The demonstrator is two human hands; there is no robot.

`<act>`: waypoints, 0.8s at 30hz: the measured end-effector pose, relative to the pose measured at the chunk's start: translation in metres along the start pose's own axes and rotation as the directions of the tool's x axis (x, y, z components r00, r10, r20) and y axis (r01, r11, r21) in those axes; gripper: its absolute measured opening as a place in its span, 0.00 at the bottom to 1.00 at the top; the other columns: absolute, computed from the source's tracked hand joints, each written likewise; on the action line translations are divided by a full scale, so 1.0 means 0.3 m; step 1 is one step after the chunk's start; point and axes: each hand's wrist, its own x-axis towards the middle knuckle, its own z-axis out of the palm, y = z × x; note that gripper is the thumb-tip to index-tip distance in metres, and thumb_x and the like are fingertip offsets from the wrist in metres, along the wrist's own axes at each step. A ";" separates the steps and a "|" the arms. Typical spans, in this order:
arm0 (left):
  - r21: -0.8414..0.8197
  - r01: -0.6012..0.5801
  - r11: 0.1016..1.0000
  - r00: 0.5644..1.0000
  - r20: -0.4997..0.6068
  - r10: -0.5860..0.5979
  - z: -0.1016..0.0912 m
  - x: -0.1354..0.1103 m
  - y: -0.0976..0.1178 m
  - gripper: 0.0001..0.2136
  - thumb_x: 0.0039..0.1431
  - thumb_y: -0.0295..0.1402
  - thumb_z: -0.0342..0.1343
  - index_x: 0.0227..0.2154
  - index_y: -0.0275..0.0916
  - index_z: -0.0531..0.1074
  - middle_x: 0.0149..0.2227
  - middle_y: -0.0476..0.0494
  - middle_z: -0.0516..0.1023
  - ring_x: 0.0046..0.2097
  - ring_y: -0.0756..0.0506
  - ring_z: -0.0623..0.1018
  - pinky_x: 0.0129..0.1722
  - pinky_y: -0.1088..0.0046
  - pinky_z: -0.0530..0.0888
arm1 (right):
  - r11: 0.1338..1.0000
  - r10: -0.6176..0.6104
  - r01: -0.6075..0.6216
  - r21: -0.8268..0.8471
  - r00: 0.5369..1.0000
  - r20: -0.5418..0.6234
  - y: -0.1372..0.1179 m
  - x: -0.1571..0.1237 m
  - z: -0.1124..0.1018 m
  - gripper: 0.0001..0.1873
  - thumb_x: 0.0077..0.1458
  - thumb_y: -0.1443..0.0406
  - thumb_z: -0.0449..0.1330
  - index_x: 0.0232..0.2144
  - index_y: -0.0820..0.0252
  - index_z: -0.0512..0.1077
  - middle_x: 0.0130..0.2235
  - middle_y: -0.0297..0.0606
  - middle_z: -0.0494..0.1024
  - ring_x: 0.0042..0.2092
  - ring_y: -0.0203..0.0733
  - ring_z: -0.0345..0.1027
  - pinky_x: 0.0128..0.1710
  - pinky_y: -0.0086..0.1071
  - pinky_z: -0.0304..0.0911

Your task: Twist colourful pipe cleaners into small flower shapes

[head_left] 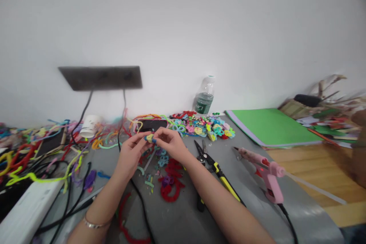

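Between the fingertips of both hands is a small blue and yellow pipe-cleaner piece [150,137], held just above the table. My left hand [134,150] pinches its left side, and my right hand [170,143] pinches its right side. Below the hands lie red fuzzy pipe-cleaner shapes [171,187], a purple curl [167,180] and light-blue loops [163,159]. Beside my right forearm rest pliers with black and yellow handles [220,175]. The exact shape of the held piece is partly covered by my fingers.
A pink glue gun [267,173] with a cord lies at right. Behind are a pile of small colourful pipe-cleaner flowers [200,126], a water bottle [205,97] and green sheets [260,126]. Black cables [140,198], a tipped paper cup [89,126] and a white box [31,209] are at left.
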 end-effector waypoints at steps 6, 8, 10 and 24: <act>-0.051 0.008 0.999 1.000 -0.016 -0.009 0.005 -0.001 0.007 0.17 0.39 0.42 0.72 0.32 0.36 0.83 0.35 0.40 0.84 0.37 0.44 0.81 0.39 0.68 0.79 | 0.989 -0.056 0.048 -0.140 0.997 -0.057 -0.009 -0.008 0.007 0.08 0.55 0.61 0.59 0.29 0.59 0.69 0.30 0.35 0.72 0.31 0.37 0.65 0.32 0.30 0.63; -0.053 0.013 0.999 1.000 -0.004 -0.014 0.006 -0.003 0.008 0.18 0.39 0.40 0.72 0.35 0.37 0.83 0.36 0.41 0.84 0.38 0.45 0.81 0.40 0.69 0.79 | 0.989 -0.053 0.041 -0.142 0.995 -0.079 -0.008 -0.006 0.007 0.06 0.55 0.62 0.59 0.29 0.59 0.69 0.30 0.35 0.72 0.31 0.37 0.65 0.32 0.30 0.63; -0.045 0.022 0.999 1.000 0.011 -0.022 0.006 -0.004 0.006 0.19 0.39 0.37 0.73 0.37 0.38 0.82 0.36 0.42 0.84 0.38 0.46 0.81 0.40 0.72 0.79 | 0.990 -0.045 0.033 -0.138 0.995 -0.088 -0.004 -0.005 0.006 0.06 0.54 0.62 0.58 0.29 0.59 0.69 0.29 0.34 0.72 0.30 0.37 0.65 0.31 0.29 0.63; -0.072 0.064 0.995 0.998 -0.007 -0.065 -0.014 0.011 -0.009 0.15 0.37 0.37 0.74 0.30 0.37 0.82 0.35 0.43 0.84 0.35 0.48 0.80 0.36 0.75 0.79 | 0.953 -0.125 0.104 -0.284 0.990 -0.057 0.022 -0.006 0.004 0.02 0.55 0.66 0.59 0.30 0.59 0.70 0.29 0.34 0.73 0.29 0.36 0.65 0.31 0.29 0.62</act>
